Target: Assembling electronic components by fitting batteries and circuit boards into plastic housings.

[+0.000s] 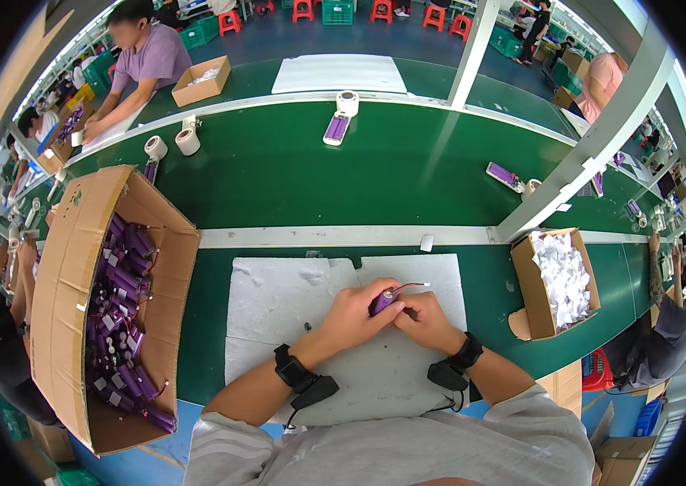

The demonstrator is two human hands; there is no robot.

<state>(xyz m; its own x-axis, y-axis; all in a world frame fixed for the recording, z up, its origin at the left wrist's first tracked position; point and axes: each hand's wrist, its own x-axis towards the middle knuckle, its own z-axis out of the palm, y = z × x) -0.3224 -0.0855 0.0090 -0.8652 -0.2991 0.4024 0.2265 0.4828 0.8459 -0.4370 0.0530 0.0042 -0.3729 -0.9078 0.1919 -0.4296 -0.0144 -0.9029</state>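
Observation:
Above the grey-white foam mat (270, 312), both my hands meet around a purple cylindrical battery pack (381, 301). A red and a black wire run from its top to a small white plug on the right. My left hand (356, 314) grips the pack, its fingers wrapped around the far side. The closed fingers of my right hand (426, 321) pinch at the pack's right side, just under the wires; their tips are partly hidden. Left of the mat, an open cardboard box (65, 308) lies tilted toward me, filled with purple battery packs (122, 279) with wires.
To the right stands a small carton (536, 304) of white paper pieces (563, 279). Beyond a metal rail, a green conveyor belt (262, 174) carries white devices (336, 130) with purple packs inside. A slanted white post (594, 138) rises at right. People work across and at both sides.

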